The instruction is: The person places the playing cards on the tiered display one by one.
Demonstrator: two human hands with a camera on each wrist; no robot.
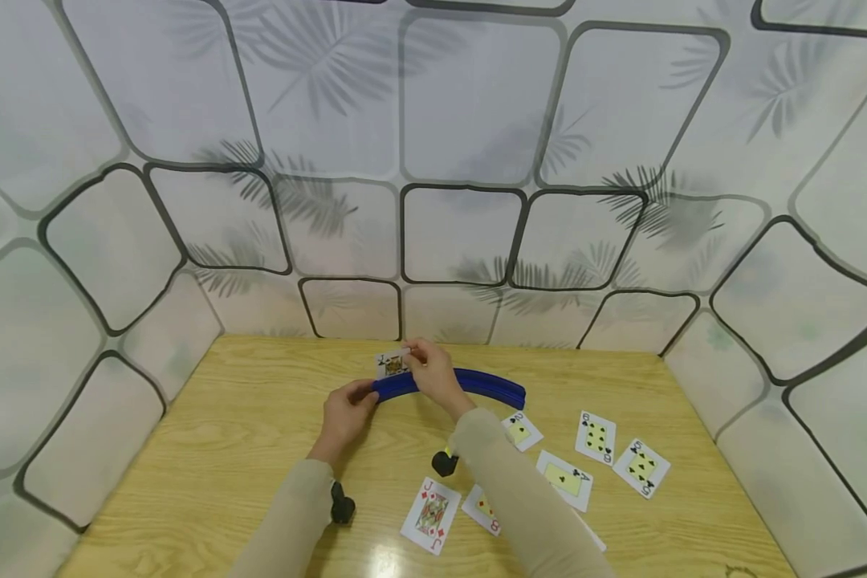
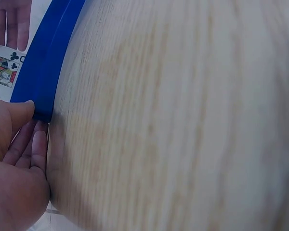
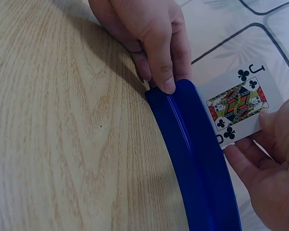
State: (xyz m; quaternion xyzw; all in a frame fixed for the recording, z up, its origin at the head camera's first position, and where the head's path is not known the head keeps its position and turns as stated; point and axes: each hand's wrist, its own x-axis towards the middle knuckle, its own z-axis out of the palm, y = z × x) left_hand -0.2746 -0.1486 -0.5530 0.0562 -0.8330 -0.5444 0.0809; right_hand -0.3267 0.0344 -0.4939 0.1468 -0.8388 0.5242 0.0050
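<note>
A curved blue card holder (image 1: pixel 493 387) lies on the wooden table near its back edge. My left hand (image 1: pixel 345 416) grips the holder's left end, thumb on top and fingers round the end, as the right wrist view shows. My right hand (image 1: pixel 435 377) pinches a jack of clubs (image 3: pixel 237 103) by its right side. The card stands upright at the holder's left part, with its lower edge hidden behind the blue rim. In the left wrist view, part of the jack shows beyond the holder, below the right hand's fingers (image 2: pixel 23 29).
Face-up cards lie to the right and front: a jack of diamonds (image 1: pixel 431 514), an eight of diamonds (image 1: pixel 481 511) partly under the right sleeve, an ace (image 1: pixel 565 480), a two (image 1: pixel 522 431) and other black-suit cards (image 1: pixel 596 437). Patterned fabric walls (image 1: pixel 462 233) enclose the table (image 1: pixel 246 449).
</note>
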